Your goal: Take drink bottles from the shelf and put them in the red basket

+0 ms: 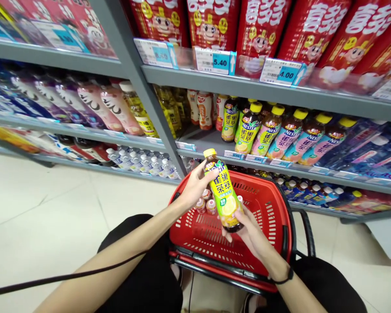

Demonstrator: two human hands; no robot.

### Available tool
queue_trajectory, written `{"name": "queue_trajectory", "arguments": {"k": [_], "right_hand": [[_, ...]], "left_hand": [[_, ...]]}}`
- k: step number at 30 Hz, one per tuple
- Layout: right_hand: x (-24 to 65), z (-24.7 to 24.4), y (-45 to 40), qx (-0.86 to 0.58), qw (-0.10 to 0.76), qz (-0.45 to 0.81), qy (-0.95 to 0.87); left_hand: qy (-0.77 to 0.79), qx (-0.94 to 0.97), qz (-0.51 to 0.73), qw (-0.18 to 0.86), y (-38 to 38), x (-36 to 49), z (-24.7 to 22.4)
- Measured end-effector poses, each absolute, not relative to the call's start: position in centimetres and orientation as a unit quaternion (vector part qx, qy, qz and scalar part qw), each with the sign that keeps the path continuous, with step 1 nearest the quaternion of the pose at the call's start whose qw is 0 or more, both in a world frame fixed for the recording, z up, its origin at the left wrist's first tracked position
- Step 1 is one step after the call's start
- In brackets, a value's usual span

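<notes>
Fingers of both hands are clamped on one tea bottle [225, 191], which is held tilted above the red basket [211, 237]: the left hand [196, 186] grips its upper part, with the thumb across the label, and the right hand [248, 227] supports the lower end. This bottle is of smooth, shiny plastic, rounded, with a short yellow cap. Going from the left, pink and purple bottles [111, 106] with narrow shoulders stand close together on a grey shelf [68, 60], above pale, glossy floor tiles [68, 200]. A thin black cord [84, 274] crosses the left forearm. Lower on the shelving, small clear bottles [145, 161] with white caps make a tight row. In the middle, a flat grey post [130, 48] leans in the view (it looks like painted metal). The basket is of hard plastic, pierced by many narrow slots, and some small bottles [210, 205] with round caps stand inside. Further right, yellow-capped bottles [274, 130] form one row below glossy red containers [262, 32], and a dark band [282, 280] circles the right wrist.
</notes>
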State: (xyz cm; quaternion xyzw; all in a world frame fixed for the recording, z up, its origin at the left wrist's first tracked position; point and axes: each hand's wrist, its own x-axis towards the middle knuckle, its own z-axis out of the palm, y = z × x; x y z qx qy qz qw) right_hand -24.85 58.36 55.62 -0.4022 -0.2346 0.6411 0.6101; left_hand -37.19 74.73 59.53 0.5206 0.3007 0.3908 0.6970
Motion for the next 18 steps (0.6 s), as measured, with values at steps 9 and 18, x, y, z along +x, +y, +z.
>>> {"name": "queue_trajectory", "arguments": {"k": [9, 18], "right_hand": [[-24.6, 55.5, 58.2, -0.428, 0.613, 0.613, -0.254], [-24.4, 54.5, 57.8, -0.332, 0.58, 0.715, -0.207]], "left_hand": [[0.27, 0.579, 0.391, 0.662, 74.6, -37.7, 59.2], [0.167, 0.472, 0.352, 0.791, 73.8, -37.4, 59.9]]}}
